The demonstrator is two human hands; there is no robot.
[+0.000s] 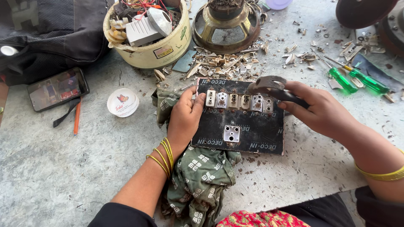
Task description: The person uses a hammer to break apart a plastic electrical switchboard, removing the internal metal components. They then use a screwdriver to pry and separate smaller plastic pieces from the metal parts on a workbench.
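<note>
black switch board (252, 130), scuffed, a row of six pale switch backs along its top and one below, lies on a green patterned cloth (198, 176) at table centre. left hand (185, 115) presses its 9 o'clock edge, fingers curled loosely. right hand (322, 111) at 2 o'clock is closed around a dark hammer (269, 86).

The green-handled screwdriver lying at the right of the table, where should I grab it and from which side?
Take the green screwdriver by its thick translucent handle, coming down from above with fingers across its width. It lies flat and slanted, the thin metal shaft pointing up-left into the debris, so the handle is the only bulky part. A second green screwdriver lies close on its right, so stay narrow.
</note>
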